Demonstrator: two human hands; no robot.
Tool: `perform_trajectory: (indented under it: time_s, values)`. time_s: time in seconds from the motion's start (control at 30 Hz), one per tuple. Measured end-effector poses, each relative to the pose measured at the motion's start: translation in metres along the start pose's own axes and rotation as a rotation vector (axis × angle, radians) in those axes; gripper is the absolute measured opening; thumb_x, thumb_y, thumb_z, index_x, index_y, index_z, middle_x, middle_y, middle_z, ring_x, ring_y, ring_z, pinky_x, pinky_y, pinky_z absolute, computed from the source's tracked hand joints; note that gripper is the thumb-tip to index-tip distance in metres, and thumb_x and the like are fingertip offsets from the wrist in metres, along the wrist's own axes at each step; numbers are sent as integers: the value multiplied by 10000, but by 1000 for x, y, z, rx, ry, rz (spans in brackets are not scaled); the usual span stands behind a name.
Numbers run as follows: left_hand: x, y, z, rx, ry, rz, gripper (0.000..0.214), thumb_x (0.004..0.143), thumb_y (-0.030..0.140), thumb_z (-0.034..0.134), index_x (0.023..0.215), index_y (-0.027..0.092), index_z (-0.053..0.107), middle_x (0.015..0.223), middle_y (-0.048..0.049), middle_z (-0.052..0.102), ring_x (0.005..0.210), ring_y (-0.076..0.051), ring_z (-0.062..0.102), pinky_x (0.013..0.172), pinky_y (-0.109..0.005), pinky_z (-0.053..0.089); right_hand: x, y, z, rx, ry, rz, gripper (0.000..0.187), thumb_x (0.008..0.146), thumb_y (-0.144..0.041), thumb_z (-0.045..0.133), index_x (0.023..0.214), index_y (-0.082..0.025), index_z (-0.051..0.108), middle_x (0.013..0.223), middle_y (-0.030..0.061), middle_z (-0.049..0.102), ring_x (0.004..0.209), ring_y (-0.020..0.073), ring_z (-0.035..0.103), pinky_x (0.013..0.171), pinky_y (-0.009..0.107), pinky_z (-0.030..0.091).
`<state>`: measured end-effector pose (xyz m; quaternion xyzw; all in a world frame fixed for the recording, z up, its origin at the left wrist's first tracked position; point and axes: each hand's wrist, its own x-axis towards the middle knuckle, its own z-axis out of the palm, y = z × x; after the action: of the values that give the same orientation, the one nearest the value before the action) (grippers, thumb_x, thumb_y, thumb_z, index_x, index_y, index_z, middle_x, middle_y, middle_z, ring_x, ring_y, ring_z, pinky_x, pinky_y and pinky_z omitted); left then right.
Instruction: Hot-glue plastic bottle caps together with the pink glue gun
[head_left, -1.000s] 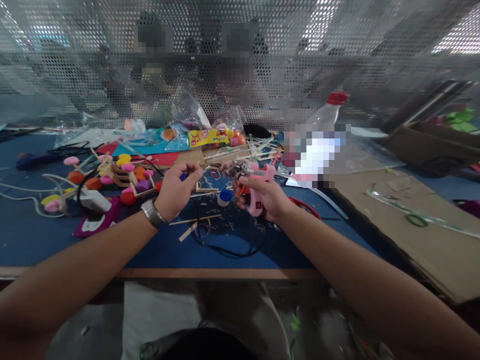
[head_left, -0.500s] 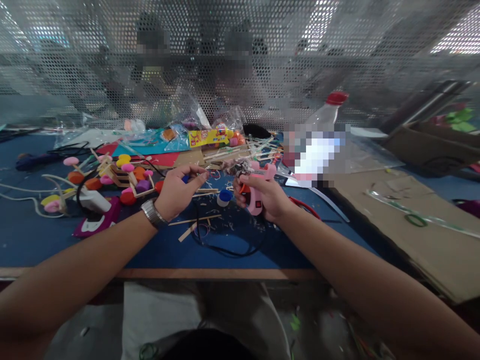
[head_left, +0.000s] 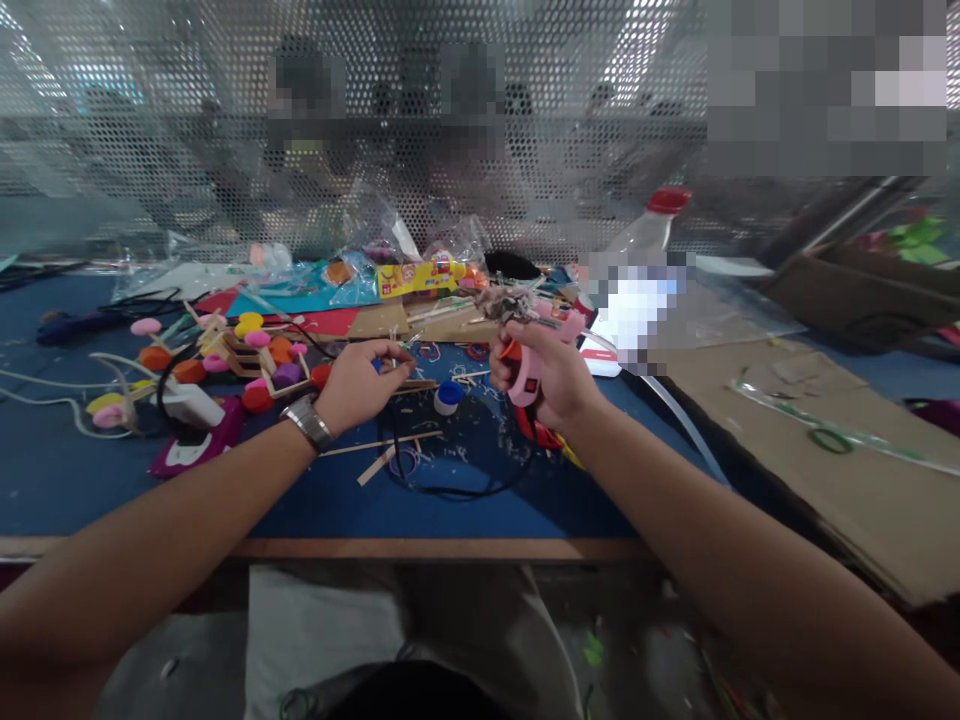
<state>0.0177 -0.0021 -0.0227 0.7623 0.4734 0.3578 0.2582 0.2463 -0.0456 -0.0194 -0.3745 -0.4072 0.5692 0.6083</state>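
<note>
My right hand (head_left: 561,378) is wrapped round the handle of a pink hot glue gun (head_left: 526,380) with an orange trigger. Grey, matted residue (head_left: 510,303) covers its front end, which points left. My left hand (head_left: 354,388), with a metal watch (head_left: 309,422) at the wrist, is closed in a pinch. A bit of blue shows between its fingers, too small to name. Between the two hands stands a small white container with a blue lid (head_left: 450,393). Thin wooden sticks (head_left: 382,440) lie just below my left hand.
A stick model with coloured ovals (head_left: 244,350) and a purple power strip (head_left: 196,440) are at left. A black cord (head_left: 457,490) loops across the blue table (head_left: 300,510). Behind lie a yellow packet (head_left: 420,278) and a red-capped bottle (head_left: 645,230). Cardboard (head_left: 847,480) covers the right.
My right hand has moved right and slightly up with the glue gun, farther from my left hand. The left hand stays almost where it was, still pinched.
</note>
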Motion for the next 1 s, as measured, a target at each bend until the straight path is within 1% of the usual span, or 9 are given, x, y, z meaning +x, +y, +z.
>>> perform_trajectory:
  time_s: [0.1, 0.17, 0.27, 0.4, 0.6, 0.73, 0.8, 0.93, 1.0]
  values:
    - [0, -1, 0, 30, -29, 10, 189, 783, 342, 682, 782, 167, 753, 552, 15, 541, 530, -122, 440, 552, -264, 336, 2, 0, -3, -2, -1, 3, 320, 708, -450, 805, 737, -230, 574, 697, -26, 537, 524, 103, 468, 461, 279, 407]
    - [0, 0, 0, 30, -23, 15, 173, 758, 283, 695, 867, 165, 759, 549, 31, 506, 523, -118, 422, 556, -266, 332, 2, 0, -3, -1, -8, 18, 317, 703, -444, 811, 741, -229, 581, 702, -25, 541, 528, 103, 467, 461, 277, 403]
    - [0, 3, -1, 8, 4, 42, 320, 702, 211, 718, 1016, 158, 746, 578, 47, 486, 544, -118, 424, 585, -268, 352, 0, 1, 0, 7, -26, 38, 335, 669, -445, 829, 730, -220, 588, 710, -25, 549, 527, 99, 463, 455, 269, 391]
    - [-3, 6, -2, -81, 30, 73, 427, 701, 223, 728, 1123, 161, 714, 622, 55, 456, 584, -118, 428, 609, -262, 369, -4, 1, 4, -6, -75, 90, 387, 623, -476, 853, 708, -211, 584, 699, -24, 549, 522, 102, 471, 452, 265, 389]
    - [-7, 10, -3, -213, 72, 145, 436, 756, 290, 738, 1169, 158, 696, 655, 60, 413, 605, -104, 390, 624, -256, 369, -9, 1, 8, -23, -147, 136, 374, 635, -473, 834, 710, -208, 582, 667, -15, 537, 537, 115, 462, 462, 267, 387]
    - [-10, 13, -2, -265, 73, 168, 380, 775, 290, 739, 1129, 157, 696, 679, 52, 423, 617, -99, 397, 616, -253, 362, -10, 3, 7, -25, -189, 139, 371, 636, -465, 829, 702, -199, 579, 656, -15, 527, 536, 113, 466, 471, 263, 396]
    - [-10, 12, -1, -401, 56, 135, 351, 782, 285, 712, 1110, 169, 666, 690, 48, 443, 598, -96, 403, 579, -246, 353, -10, 4, 7, -43, -203, 143, 357, 652, -461, 813, 702, -195, 580, 658, -13, 522, 540, 116, 467, 464, 260, 403]
    - [-6, 11, 0, -831, 8, -2, 290, 746, 300, 648, 1001, 208, 545, 678, 58, 445, 490, -75, 364, 460, -213, 257, -10, 4, 7, -22, -223, 150, 272, 661, -388, 755, 697, -196, 566, 703, 0, 522, 573, 132, 489, 437, 260, 403]
    - [-4, 11, 0, -939, 1, -67, 271, 737, 327, 632, 952, 198, 530, 651, 63, 422, 464, -64, 340, 447, -201, 227, -10, 4, 8, 12, -244, 167, 235, 649, -362, 720, 706, -199, 560, 718, 4, 520, 569, 135, 486, 427, 265, 399]
